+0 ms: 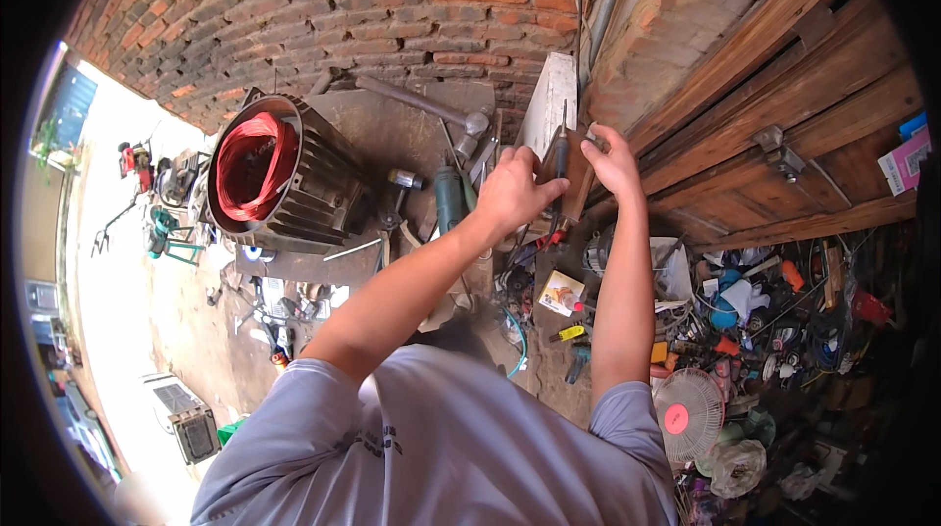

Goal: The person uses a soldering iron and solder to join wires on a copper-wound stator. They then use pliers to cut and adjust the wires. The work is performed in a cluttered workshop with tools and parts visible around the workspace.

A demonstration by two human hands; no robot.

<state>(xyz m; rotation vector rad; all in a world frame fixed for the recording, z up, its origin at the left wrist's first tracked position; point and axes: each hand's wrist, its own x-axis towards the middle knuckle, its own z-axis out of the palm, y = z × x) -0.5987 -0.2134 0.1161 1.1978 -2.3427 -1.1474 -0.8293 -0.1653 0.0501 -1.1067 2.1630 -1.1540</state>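
My left hand point(515, 188) is closed, its thumb lying across a slim dark-handled tool with a thin metal tip point(563, 149), perhaps a soldering iron. That tip points away from me, toward the wall. Just to its right, my right hand point(616, 163) is raised with thumb and forefinger bent together over a small greyish thing, too small to make out. Beneath the hands runs a brown wooden board point(578, 183). A green cylindrical power tool point(448, 198) lies left of my left hand, close to the wrist.
A finned metal motor housing point(333, 193) with red wire coils point(257, 166) stands at the left. Behind it lies a hammer point(431, 104) by the brick wall point(421, 16). A wooden door point(774, 124) borders the right. Cluttered parts and a fan point(686, 416) lie below it.
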